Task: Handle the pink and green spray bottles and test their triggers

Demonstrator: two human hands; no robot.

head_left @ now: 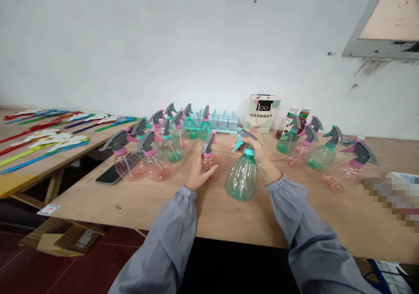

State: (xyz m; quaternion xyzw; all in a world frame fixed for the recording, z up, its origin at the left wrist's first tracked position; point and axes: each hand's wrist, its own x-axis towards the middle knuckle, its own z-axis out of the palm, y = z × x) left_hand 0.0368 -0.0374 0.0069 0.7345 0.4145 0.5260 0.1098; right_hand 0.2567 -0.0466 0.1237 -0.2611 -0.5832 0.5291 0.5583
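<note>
My right hand (257, 149) is closed around the grey-and-turquoise trigger head of a green spray bottle (241, 178), fingers near its lever. The bottle's clear green body hangs over the front of the table, tilted slightly. To its left, my left hand (197, 173) wraps the side of a pink spray bottle (212, 165), thumb lying across its front; this bottle stands on the table. More pink and green spray bottles stand on both sides, among them a pink one (157, 167) at left and a green one (322, 156) at right.
A phone (109, 175) lies beside the left bottles. Behind stand light-blue ice-pop moulds (222, 122), a paper bag (262, 114) and two red-labelled bottles (303, 121). A second table (32, 171) at left bears colourful flower-topped sticks. A blurred item (393, 198) lies at right.
</note>
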